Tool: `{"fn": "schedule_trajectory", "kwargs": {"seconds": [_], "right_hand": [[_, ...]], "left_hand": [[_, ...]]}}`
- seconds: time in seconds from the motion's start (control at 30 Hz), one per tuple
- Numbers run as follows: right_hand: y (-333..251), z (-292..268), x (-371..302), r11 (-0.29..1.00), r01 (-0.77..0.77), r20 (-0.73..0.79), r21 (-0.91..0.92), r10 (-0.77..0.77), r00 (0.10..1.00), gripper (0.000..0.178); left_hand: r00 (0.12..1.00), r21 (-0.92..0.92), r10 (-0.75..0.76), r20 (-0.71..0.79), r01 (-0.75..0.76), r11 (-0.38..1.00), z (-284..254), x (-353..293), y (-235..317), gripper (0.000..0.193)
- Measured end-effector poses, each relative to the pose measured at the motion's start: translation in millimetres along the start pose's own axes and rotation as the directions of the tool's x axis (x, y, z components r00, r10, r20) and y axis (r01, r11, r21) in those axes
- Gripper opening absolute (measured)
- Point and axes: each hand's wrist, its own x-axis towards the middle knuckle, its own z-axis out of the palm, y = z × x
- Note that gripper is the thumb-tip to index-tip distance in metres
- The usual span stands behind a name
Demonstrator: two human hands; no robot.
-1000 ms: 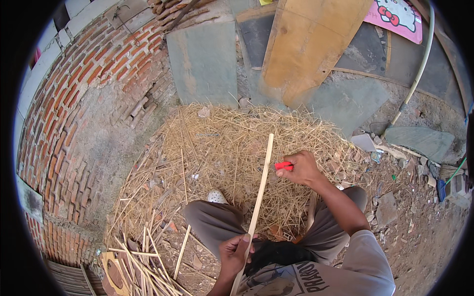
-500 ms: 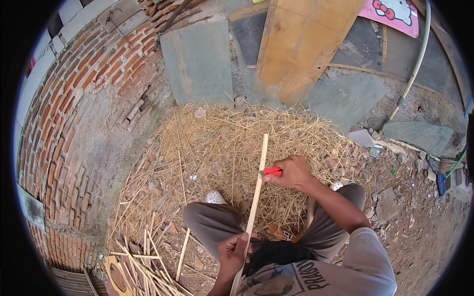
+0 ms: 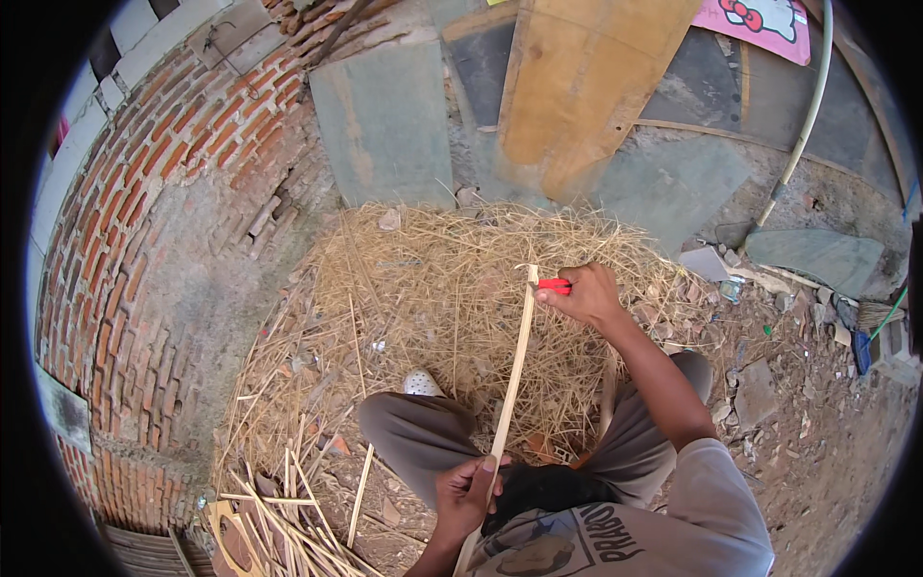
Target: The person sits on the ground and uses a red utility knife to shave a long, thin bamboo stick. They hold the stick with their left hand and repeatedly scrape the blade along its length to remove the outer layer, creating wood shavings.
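Note:
A long pale bamboo strip (image 3: 516, 375) slants up from my lap, slightly bowed, with its lower end passing under my left arm side. My left hand (image 3: 468, 492) is closed around its lower part, thumb on top. Near the strip's far end, my right hand (image 3: 588, 293) grips a red-handled knife (image 3: 555, 287). The blade meets the strip just below its tip, where a thin curled shaving (image 3: 525, 266) stands off. Most of the blade is too small to make out.
Shavings (image 3: 433, 260) cover the ground ahead. Several cut strips (image 3: 288, 519) lie at the lower left. A brick wall (image 3: 144, 212) rises on the left; grey boards (image 3: 385, 125) and a brown board (image 3: 577, 87) lean at the back. Rubble (image 3: 760, 394) lies on the right.
My right hand has slid the knife away from me along the strip to near its far end. The strip now bends slightly and a shaving curls at its tip.

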Motion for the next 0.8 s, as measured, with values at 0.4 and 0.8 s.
{"fn": "schedule_trajectory", "kwargs": {"seconds": [0.4, 0.8], "right_hand": [[17.4, -24.4, 11.9, 0.955, -0.275, -0.029, 0.108, 0.280, 0.960, 0.075], [-47.3, 2.0, -58.8, 0.916, -0.116, 0.224, 0.383, 0.030, 0.974, 0.064]], "left_hand": [[1.000, -0.008, -0.019, -0.023, 0.019, 1.000, -14.8, -7.6, -12.3, 0.030], [0.418, 0.382, 0.817, -0.397, -0.734, 0.561, -98.3, 67.9, 172.9, 0.027]]}}
